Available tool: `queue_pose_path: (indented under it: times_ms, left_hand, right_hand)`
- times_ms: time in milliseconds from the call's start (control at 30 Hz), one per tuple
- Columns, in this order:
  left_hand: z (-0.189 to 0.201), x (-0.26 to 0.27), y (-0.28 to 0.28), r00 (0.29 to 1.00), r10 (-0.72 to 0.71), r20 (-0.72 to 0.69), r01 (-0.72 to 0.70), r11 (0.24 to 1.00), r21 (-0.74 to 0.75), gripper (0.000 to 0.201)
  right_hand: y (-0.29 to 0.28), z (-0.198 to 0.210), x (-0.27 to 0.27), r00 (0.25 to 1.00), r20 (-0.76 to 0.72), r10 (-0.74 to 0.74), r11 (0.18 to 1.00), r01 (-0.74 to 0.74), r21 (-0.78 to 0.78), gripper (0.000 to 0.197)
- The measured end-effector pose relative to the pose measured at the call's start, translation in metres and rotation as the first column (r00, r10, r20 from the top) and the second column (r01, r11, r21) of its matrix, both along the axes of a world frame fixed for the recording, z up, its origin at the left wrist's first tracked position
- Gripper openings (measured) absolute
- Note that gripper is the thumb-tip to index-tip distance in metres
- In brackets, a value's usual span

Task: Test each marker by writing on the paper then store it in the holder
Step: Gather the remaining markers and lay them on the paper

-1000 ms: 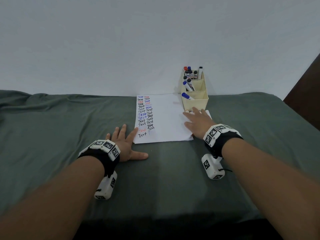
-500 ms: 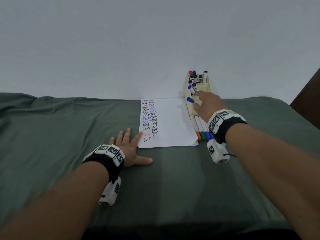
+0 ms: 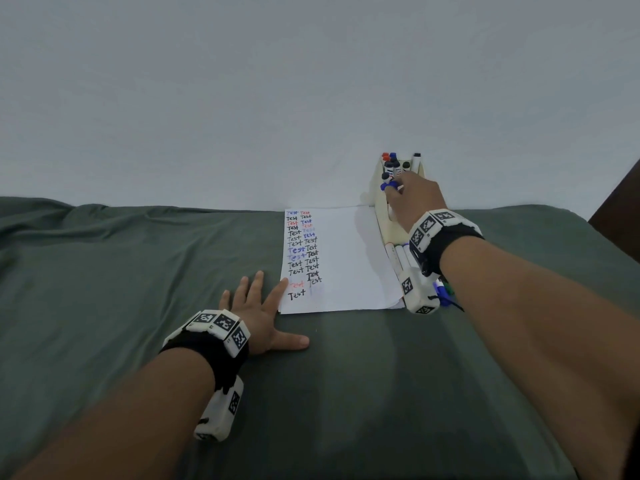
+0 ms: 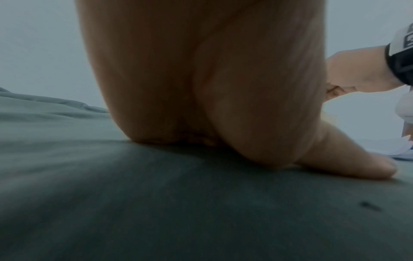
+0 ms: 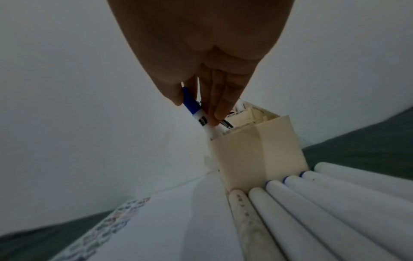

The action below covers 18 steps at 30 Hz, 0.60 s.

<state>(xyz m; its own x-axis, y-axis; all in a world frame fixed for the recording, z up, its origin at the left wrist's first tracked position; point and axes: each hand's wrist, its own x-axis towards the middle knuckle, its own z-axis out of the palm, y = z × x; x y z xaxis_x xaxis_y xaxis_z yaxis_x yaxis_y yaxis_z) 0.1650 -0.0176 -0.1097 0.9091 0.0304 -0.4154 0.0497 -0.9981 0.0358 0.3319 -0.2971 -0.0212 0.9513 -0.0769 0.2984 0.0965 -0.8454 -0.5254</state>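
A blue-capped marker [image 5: 194, 107] standing in the holder [image 5: 257, 155] is pinched by the right hand [image 3: 417, 195]. It should be guided straight along the compartment wall, apparently the middle one. The left hand [image 3: 258, 313] lies flat, fingers spread, beside the paper [image 3: 349, 258].

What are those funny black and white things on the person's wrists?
Both arms are bare, with no sleeves. Each wrist wears a black band topped with white blocks printed with black-and-white square code patterns. Under each wrist hangs a white boxy camera with the same patterns, and a thin black cable trails from the right one.
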Motion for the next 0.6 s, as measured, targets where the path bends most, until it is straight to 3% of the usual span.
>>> queue_pose_path:
  times_ms: [267,367,467,600]
  left_hand:
    - [0.003,0.0,-0.001,1.0,-0.004,-0.008,0.004,1.0,0.0,0.125]
    - [0.002,0.0,-0.001,1.0,0.0,-0.011,0.0,1.0,-0.005,0.126]
    - [0.002,0.001,-0.001,1.0,-0.002,-0.014,0.002,1.0,-0.003,0.127]
    - [0.0,0.001,0.0,1.0,-0.002,-0.011,0.001,1.0,-0.009,0.128]
  right_hand:
    - [-0.014,0.004,-0.002,0.997,0.015,0.077,0.97,-0.079,0.231,0.03]
    - [-0.02,0.013,0.002,0.998,0.052,0.042,0.985,-0.05,0.162,0.03]
    - [-0.023,0.021,0.013,0.999,0.033,0.025,0.992,-0.028,0.123,0.048]
    - [-0.011,0.022,0.025,0.989,-0.109,0.102,0.994,-0.106,-0.025,0.084]
